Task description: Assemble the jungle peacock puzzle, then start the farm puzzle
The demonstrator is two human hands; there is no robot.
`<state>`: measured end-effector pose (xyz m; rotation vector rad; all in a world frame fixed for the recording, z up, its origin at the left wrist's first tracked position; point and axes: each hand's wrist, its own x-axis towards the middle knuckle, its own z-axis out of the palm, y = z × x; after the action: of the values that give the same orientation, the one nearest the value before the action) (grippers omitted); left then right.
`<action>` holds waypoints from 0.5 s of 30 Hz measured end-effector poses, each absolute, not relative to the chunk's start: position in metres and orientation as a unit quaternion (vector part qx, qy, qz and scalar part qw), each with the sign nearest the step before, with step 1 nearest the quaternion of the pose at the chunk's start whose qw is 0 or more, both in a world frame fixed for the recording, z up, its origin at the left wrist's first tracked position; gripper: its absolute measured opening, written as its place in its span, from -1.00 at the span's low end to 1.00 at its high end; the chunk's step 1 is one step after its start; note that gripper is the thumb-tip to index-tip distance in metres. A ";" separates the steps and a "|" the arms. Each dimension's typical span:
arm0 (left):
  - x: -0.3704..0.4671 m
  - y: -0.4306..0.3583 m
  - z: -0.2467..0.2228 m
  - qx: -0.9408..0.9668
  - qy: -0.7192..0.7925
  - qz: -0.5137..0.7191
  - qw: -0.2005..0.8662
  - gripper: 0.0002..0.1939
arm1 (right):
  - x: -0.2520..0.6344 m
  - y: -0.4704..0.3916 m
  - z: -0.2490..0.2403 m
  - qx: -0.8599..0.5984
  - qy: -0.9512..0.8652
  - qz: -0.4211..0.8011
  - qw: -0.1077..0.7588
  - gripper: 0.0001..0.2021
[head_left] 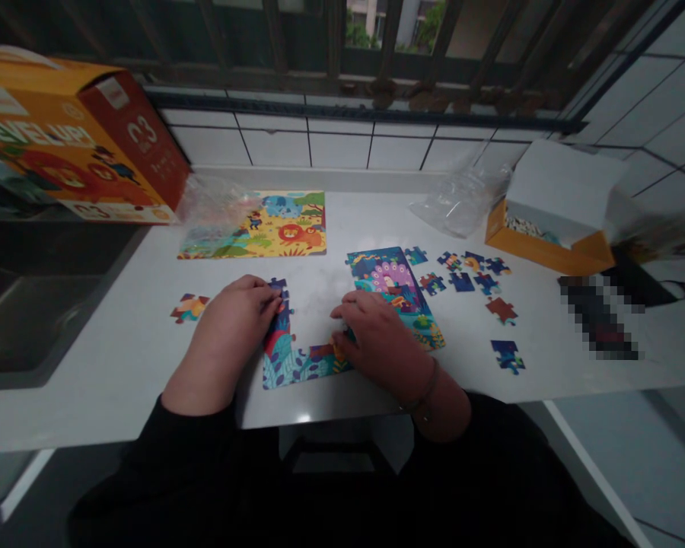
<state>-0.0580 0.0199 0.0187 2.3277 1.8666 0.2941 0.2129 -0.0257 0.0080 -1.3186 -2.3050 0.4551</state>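
Observation:
A partly joined jigsaw puzzle (302, 369) lies in front of me, with a blue leafy strip along its bottom and a narrow column up its left side. On the right is a section with a purple peacock (391, 278); my right hand covers where it meets the strip. My left hand (228, 327) has thumb and fingertips pressed together on a dark blue puzzle piece in the left column. Over the peacock section's lower left rests my right hand (382, 339), fingers bent and apart, with nothing visible in them. An orange-and-blue loose piece (190, 307) lies left of my left wrist.
Several loose pieces (461, 281) lie to the right. Behind are a yellow lion picture (285, 228), plastic bags (462, 194), and an orange box (548, 247) with its lid raised. A large orange carton (74, 152) stands by the sink (51, 304) at left.

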 end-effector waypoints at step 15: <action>-0.004 -0.019 0.024 0.765 0.643 -0.001 -0.033 -0.51 | 0.207 -0.037 0.015 -0.507 -0.849 0.109 0.103 -0.72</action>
<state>-0.0042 -0.0191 0.0237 2.4537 2.0645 -0.0030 0.2072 -0.0366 0.0151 -1.4954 -2.5053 0.3216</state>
